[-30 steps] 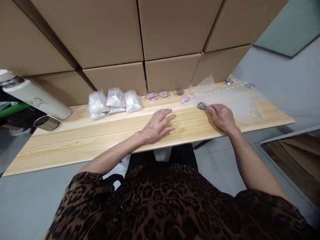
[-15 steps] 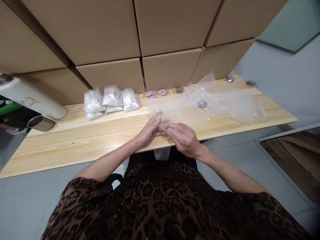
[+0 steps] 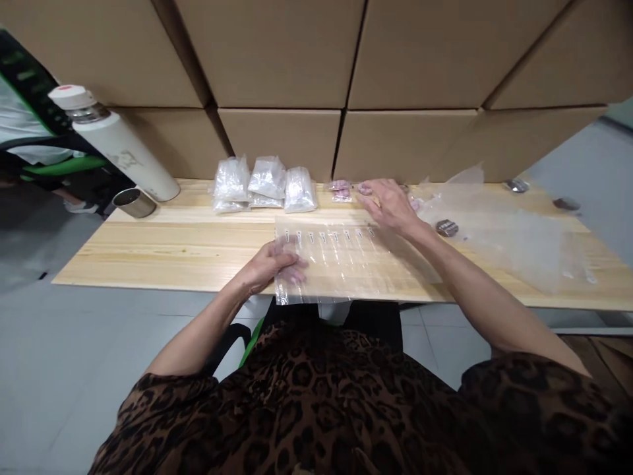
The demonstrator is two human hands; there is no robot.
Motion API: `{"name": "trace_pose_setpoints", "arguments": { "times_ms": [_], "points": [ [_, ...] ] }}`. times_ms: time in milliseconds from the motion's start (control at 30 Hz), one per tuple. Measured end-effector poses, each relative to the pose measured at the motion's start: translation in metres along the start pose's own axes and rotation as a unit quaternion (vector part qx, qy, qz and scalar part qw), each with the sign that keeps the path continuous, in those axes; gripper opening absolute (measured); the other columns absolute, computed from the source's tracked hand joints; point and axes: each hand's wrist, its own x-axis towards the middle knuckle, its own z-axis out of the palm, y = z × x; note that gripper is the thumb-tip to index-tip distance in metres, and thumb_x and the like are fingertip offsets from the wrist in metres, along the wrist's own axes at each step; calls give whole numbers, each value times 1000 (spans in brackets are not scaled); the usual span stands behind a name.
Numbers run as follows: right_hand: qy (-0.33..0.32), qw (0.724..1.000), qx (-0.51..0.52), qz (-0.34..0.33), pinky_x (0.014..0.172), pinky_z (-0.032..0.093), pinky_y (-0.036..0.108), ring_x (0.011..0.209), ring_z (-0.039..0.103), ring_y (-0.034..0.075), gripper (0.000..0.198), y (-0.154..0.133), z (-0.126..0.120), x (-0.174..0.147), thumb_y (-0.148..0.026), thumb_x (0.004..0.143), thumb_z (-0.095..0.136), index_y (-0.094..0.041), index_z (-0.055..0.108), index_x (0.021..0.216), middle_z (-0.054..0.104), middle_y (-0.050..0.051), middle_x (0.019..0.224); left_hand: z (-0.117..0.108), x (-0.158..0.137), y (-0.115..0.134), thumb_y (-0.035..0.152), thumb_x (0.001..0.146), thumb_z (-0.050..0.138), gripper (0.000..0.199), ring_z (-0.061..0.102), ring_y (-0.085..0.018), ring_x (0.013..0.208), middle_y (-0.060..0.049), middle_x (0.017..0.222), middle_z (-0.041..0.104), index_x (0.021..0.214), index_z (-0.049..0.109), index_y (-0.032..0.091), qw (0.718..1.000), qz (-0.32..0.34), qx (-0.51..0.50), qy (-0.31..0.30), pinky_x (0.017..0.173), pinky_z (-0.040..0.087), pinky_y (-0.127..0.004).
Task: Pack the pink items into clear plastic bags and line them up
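I log: pale wooden worktop (image 3: 163, 244), cardboard boxes (image 3: 277, 53) behind, grey floor. Clear plastic sheet (image 3: 346, 264) at front edge, overhanging. My left hand (image 3: 270, 267) spread flat on sheet's left end. My right hand (image 3: 390, 204) open, fingers reaching pink pieces (image 3: 341, 191) at back edge.

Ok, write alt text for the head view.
A person's left hand presses on a clear plastic sheet lying on a wooden table, while the right hand reaches toward small pink items by stacked cardboard boxes. Filled clear bags and a white bottle stand left.
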Motion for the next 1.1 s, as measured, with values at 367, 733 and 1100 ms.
{"name": "trace_pose_setpoints", "arguments": {
  "times_ms": [367,733,1100],
  "points": [
    [-155,985,-63,-36,115,48,62,131,61,39,54,12,50,73,-47,103,62,-16,63,147,64,23,144,6,5,-23,27,90,82,96,79,-17,61,-6,93,80,169,29,14,992,116,-47,22,53,58,-24],
    [-147,984,-84,-62,101,55,49,107,68,30,24,19,35,59,-30,101,52,-18,65,118,75,18,119,8,12,-54,45,99,68,88,76,-26,105,-21,145,66,172,29,16,943,262,146,147,93,65,-47],
    [-5,846,527,79,65,62,32,79,72,18,34,-85,8,-57,-52,93,79,-27,70,114,77,5,106,40,-38,-45,49,108,60,53,62,-30,138,-15,154,64,156,58,25,865,440,176,165,116,53,-48]
  ]
}}
